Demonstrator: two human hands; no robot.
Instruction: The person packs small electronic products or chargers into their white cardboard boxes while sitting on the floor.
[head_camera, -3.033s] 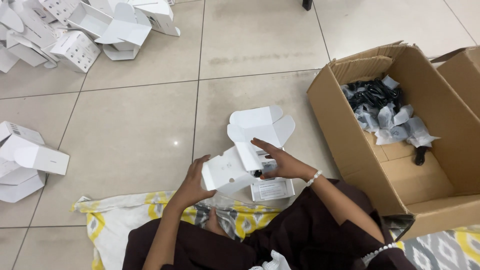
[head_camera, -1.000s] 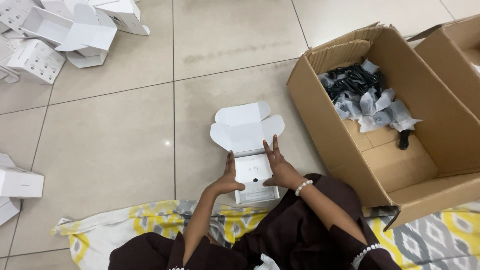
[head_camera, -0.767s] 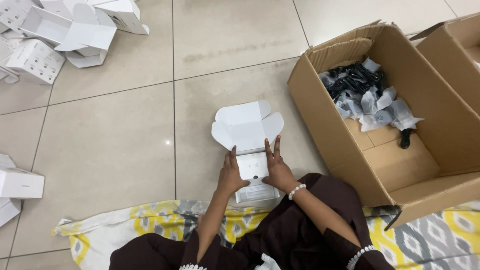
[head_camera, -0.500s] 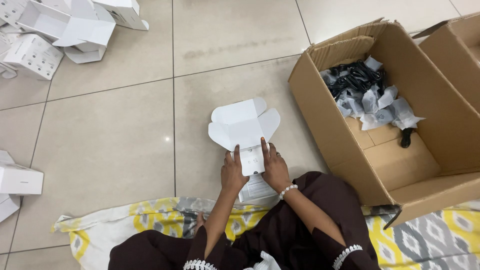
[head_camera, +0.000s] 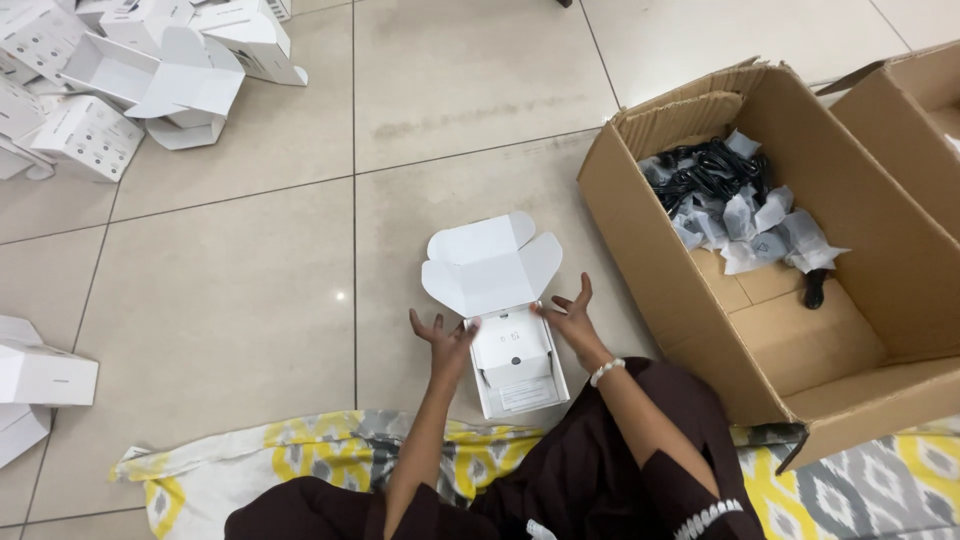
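A small white cardboard box (head_camera: 512, 362) lies open on the tiled floor just in front of me, its lid flaps (head_camera: 490, 265) spread out on the far side. Inside it sits a white insert with a small dark spot. My left hand (head_camera: 443, 337) hovers at the box's left edge with fingers spread, holding nothing. On the other side, my right hand (head_camera: 572, 312), with a bead bracelet at the wrist, is beside the box's right edge, fingers also apart and empty.
A large brown carton (head_camera: 700, 330) stands open at my right, holding black cables and clear plastic bags (head_camera: 735, 200). A second carton (head_camera: 915, 105) is behind it. Several white boxes (head_camera: 130, 75) lie piled far left; another (head_camera: 45, 375) sits near left. A patterned cloth (head_camera: 300, 460) lies under me.
Earlier I held the white box up in both hands. It came down onto the floor, and both hands have now come off it and spread open at its sides.
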